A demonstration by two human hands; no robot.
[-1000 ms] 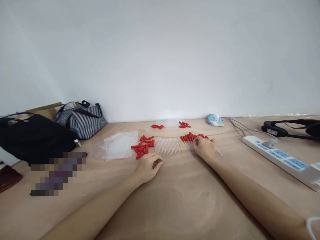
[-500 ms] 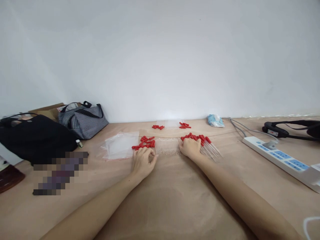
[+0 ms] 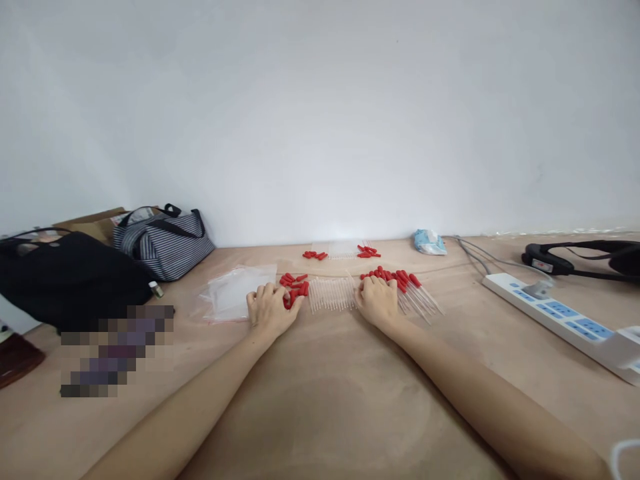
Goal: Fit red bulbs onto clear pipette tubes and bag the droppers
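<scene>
On the counter [image 3: 320, 393], a row of clear sticks [image 3: 331, 295] is laid out. Left of the row, loose red caps [image 3: 302, 289] are partly covered by the left hand's grip [image 3: 271, 310]; plastic bags [image 3: 231, 295] are spread farther left. At its right edge, the right hand's grip [image 3: 377, 301] is placed, beside red-capped sticks [image 3: 415, 281]. Well to its right, a power strip [image 3: 550, 310] is seen.

On the worktop [image 3: 340, 393], sticks [image 3: 331, 294] lie between my left grip [image 3: 270, 308] and right grip [image 3: 379, 301]. Caps [image 3: 303, 289] are beside the left grip, plastic bags [image 3: 233, 292] left of it; capped sticks [image 3: 414, 297], then a power strip [image 3: 555, 319], lie right of the right grip.
</scene>
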